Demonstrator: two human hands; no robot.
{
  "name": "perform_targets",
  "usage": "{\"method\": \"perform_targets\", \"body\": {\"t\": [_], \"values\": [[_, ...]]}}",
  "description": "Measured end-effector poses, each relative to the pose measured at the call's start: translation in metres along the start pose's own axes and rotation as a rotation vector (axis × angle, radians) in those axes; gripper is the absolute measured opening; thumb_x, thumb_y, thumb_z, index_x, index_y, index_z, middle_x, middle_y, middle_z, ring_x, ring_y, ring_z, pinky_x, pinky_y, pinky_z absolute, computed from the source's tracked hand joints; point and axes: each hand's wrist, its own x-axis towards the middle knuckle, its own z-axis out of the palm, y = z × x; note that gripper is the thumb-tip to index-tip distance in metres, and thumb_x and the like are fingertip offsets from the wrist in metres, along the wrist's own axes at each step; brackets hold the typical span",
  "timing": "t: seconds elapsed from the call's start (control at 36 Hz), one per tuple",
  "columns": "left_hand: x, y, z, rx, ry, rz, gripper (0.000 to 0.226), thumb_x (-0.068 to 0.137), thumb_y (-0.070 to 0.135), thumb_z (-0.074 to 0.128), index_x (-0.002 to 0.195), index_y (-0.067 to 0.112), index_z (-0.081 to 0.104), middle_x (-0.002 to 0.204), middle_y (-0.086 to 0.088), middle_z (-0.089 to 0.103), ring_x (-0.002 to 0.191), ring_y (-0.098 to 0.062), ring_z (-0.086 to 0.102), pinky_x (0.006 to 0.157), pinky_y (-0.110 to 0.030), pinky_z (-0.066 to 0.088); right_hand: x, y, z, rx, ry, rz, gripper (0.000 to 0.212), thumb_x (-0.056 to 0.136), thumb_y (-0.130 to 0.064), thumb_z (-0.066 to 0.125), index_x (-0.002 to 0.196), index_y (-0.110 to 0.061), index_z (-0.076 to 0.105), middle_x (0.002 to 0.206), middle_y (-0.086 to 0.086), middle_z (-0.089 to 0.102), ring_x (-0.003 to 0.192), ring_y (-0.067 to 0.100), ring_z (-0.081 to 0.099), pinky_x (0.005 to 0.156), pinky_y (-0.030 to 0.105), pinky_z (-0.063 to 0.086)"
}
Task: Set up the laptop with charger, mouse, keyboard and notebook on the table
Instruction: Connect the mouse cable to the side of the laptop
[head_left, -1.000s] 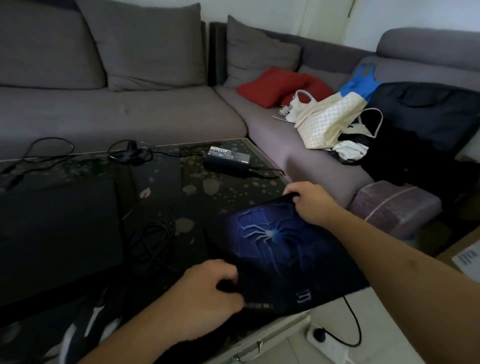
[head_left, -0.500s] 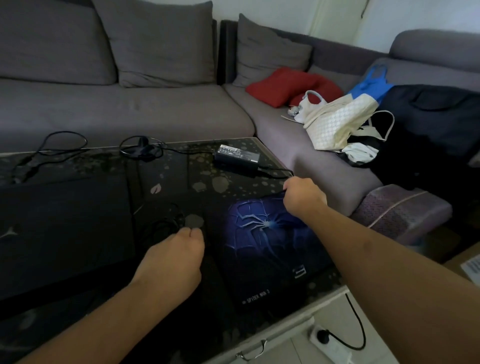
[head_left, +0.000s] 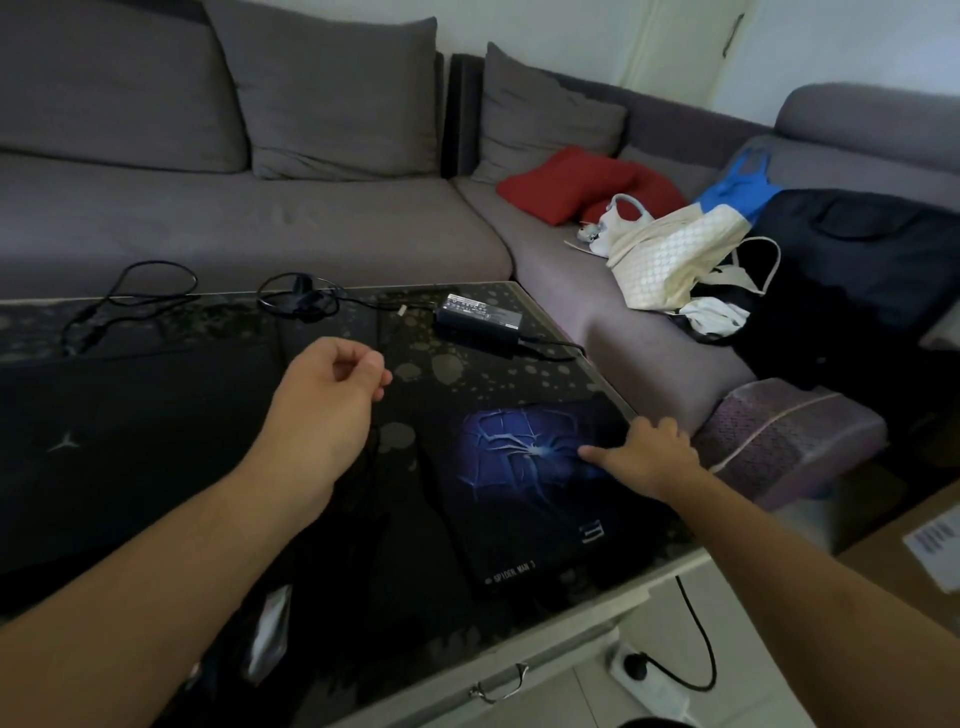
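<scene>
1. Counter (head_left: 467, 374), dark and speckled, fills the lower left of the frame and carries one closed laptop (head_left: 130, 457) at the left, one charger (head_left: 480, 316) near its far edge, and one mouse pad (head_left: 540, 483) at lower centre-right.
2. One left hand (head_left: 327, 400) hovers over the middle of the counter, its grip loosely curled around nothing.
3. One right hand (head_left: 649, 452) rests on the pad's right side, its grip relaxed with the fingers spread on the surface.
4. Two loose cable coils lie along the far edge: one cable (head_left: 130, 296) at upper left, one bundle (head_left: 301, 301) beside it.
5. Two red cushions (head_left: 571, 187) and one cream bag (head_left: 670, 260) sit on the grey sofa (head_left: 260, 228) in the upper right.
</scene>
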Motion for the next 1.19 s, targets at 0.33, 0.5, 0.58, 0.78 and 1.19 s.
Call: {"method": "perform_targets", "body": {"t": [0.33, 0.5, 0.58, 0.78, 1.19], "values": [[0.004, 0.029, -0.016, -0.379, -0.107, -0.095, 0.015, 0.107, 0.009, 0.053, 0.108, 0.013, 0.067, 0.091, 0.001, 0.071, 0.083, -0.013, 0.063, 0.081, -0.033, 0.051, -0.013, -0.007, 0.009, -0.316, 0.338, -0.259, 0.052, 0.103, -0.052, 0.052, 0.124, -0.004, 0.049, 0.127, 0.022, 0.053, 0.106, 0.042, 0.066, 0.078, 0.044, 0.052], [0.013, 0.038, -0.036, -0.351, -0.134, -0.042, 0.027, 0.100, -0.009, 0.054, 0.112, 0.013, 0.065, 0.102, -0.003, 0.075, 0.091, -0.014, 0.068, 0.079, -0.031, 0.052, -0.087, -0.090, -0.005, -0.102, 0.305, -0.519, 0.035, 0.090, -0.031, 0.064, 0.116, -0.010, 0.054, 0.124, 0.016, 0.050, 0.111, 0.039, 0.060, 0.090, 0.045, 0.052], [0.016, 0.039, -0.042, -0.377, -0.110, -0.037, 0.029, 0.098, -0.010, 0.057, 0.119, 0.007, 0.065, 0.104, -0.003, 0.076, 0.093, -0.016, 0.071, 0.079, -0.032, 0.055, -0.148, -0.137, -0.001, 0.162, -0.007, -0.508, 0.040, 0.091, -0.055, 0.056, 0.108, -0.020, 0.057, 0.116, 0.012, 0.068, 0.109, 0.035, 0.067, 0.091, 0.042, 0.056], [0.017, 0.036, -0.069, -0.498, -0.020, -0.058, 0.025, 0.097, -0.009, 0.061, 0.116, 0.006, 0.067, 0.111, -0.009, 0.077, 0.106, -0.022, 0.075, 0.090, -0.038, 0.063, -0.258, -0.186, 0.021, -0.103, -0.357, -0.693, 0.110, 0.069, -0.099, 0.044, 0.151, -0.030, 0.023, 0.135, 0.012, 0.059, 0.120, 0.034, 0.061, 0.098, 0.049, 0.048], [0.023, 0.029, -0.091, -0.642, -0.067, -0.092, 0.012, 0.097, -0.002, 0.063, 0.104, 0.006, 0.070, 0.105, -0.010, 0.076, 0.101, -0.022, 0.078, 0.082, -0.035, 0.065, -0.247, -0.159, 0.041, -0.068, -0.173, -0.817, 0.075, 0.100, -0.044, 0.046, 0.162, -0.019, 0.012, 0.148, 0.003, 0.045, 0.125, 0.031, 0.053, 0.097, 0.046, 0.048]]}}
